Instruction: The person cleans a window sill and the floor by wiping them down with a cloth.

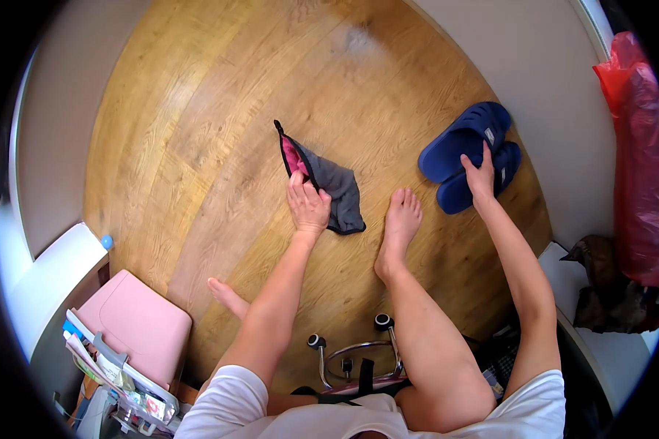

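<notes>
My left hand (307,206) is on a cloth (334,192) lying on the wooden floor. The cloth is grey on one side and pink on the other, with black edging and a small loop at one corner. My fingers curl onto it near the fold. At the right, my right hand (480,175) grips one of two dark blue slippers (458,150), thumb and forefinger showing on it. The slippers lie side by side, partly overlapping, near the wall. Part of that hand's grip is hidden.
My bare foot (401,227) rests between the cloth and the slippers. A pink bin (135,314) stands lower left, with a small blue ball (107,241) nearby. Chair casters (383,322) are below me. A red plastic bag (641,161) hangs at the right.
</notes>
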Demonstrator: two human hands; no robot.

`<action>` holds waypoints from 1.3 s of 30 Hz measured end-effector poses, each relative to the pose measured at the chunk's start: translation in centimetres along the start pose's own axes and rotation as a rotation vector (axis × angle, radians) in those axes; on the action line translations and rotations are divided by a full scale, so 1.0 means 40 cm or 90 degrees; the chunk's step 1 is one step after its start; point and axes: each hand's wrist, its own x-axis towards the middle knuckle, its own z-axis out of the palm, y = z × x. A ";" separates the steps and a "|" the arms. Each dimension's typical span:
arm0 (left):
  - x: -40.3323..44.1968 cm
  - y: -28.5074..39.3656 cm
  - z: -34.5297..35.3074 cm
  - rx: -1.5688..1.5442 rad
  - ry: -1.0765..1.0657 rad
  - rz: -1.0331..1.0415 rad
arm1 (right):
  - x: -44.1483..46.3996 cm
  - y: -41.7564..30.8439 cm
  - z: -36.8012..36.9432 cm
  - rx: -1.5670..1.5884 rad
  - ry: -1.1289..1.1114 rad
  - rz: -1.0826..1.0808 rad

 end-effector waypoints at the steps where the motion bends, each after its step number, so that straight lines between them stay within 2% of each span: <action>1: 0.000 -0.002 0.000 0.002 -0.001 -0.001 | 0.010 0.002 0.006 -0.038 0.006 0.024; 3: -0.001 -0.003 0.000 0.003 -0.002 -0.001 | 0.038 0.034 0.031 -0.112 0.018 0.071; 7: 0.002 0.003 -0.007 -0.023 -0.007 0.002 | 0.008 0.012 0.028 -0.065 0.024 -0.013; 8: 0.001 -0.001 -0.007 -0.021 -0.003 -0.001 | 0.002 -0.010 0.037 -0.063 0.004 -0.071; 9: -0.003 -0.004 -0.002 -0.020 -0.002 -0.003 | -0.020 -0.076 0.050 -0.071 0.002 -0.114; 11: -0.004 -0.007 0.012 -0.016 0.005 -0.003 | -0.048 -0.295 0.049 0.045 -0.094 -0.252; 13: -0.015 -0.011 0.017 -0.007 0.005 -0.005 | 0.010 -0.438 0.131 0.007 -0.102 -0.251; 14: -0.014 -0.009 0.015 0.003 0.006 -0.002 | 0.057 -0.508 0.190 0.078 -0.106 -0.277; 16: -0.015 -0.010 0.019 -0.001 0.006 0.001 | 0.107 -0.653 0.254 0.244 -0.101 -0.436; 18: -0.013 -0.008 0.013 -0.005 -0.001 -0.005 | 0.021 -0.735 0.266 0.265 0.051 -0.615; 19: -0.012 -0.004 0.006 0.000 -0.006 -0.008 | -0.037 -0.725 0.253 0.288 -0.009 -0.748; 20: -0.009 0.000 -0.001 0.004 -0.009 -0.011 | -0.106 -0.690 0.254 0.275 -0.125 -0.817; 22: -0.003 0.002 -0.003 0.001 -0.016 -0.009 | -0.265 -0.555 0.258 0.204 -0.277 -0.874; 23: -0.004 0.000 -0.004 -0.005 -0.023 -0.004 | -0.320 -0.455 0.276 0.102 -0.324 -0.901; 24: 0.013 0.025 -0.038 0.083 -0.065 0.027 | -0.359 -0.386 0.268 -0.028 -0.359 -0.923; 25: 0.000 0.006 -0.016 0.025 -0.053 0.015 | -0.379 -0.335 0.265 -0.158 -0.392 -0.939; 27: -0.013 -0.009 0.003 -0.052 -0.044 -0.031 | -0.386 -0.271 0.302 -0.208 -0.392 -0.877; 28: -0.010 -0.013 -0.004 -0.047 -0.052 -0.009 | -0.385 -0.247 0.322 -0.233 -0.393 -0.845; 31: -0.001 -0.020 -0.024 -0.151 -0.083 -0.056 | -0.382 -0.274 0.348 -0.244 -0.370 -0.833; 32: 0.008 -0.023 -0.045 -0.147 -0.093 -0.020 | -0.373 -0.288 0.341 -0.235 -0.370 -0.840; 35: 0.037 -0.020 -0.119 -0.333 -0.104 -0.043 | -0.322 -0.293 0.389 -0.226 -0.294 -0.836; 36: 0.034 -0.029 -0.124 -0.333 -0.100 -0.054 | -0.294 -0.303 0.403 -0.207 -0.231 -0.895; 39: 0.057 -0.022 -0.144 -0.170 -0.146 0.029 | -0.186 -0.333 0.409 -0.321 -0.110 -0.931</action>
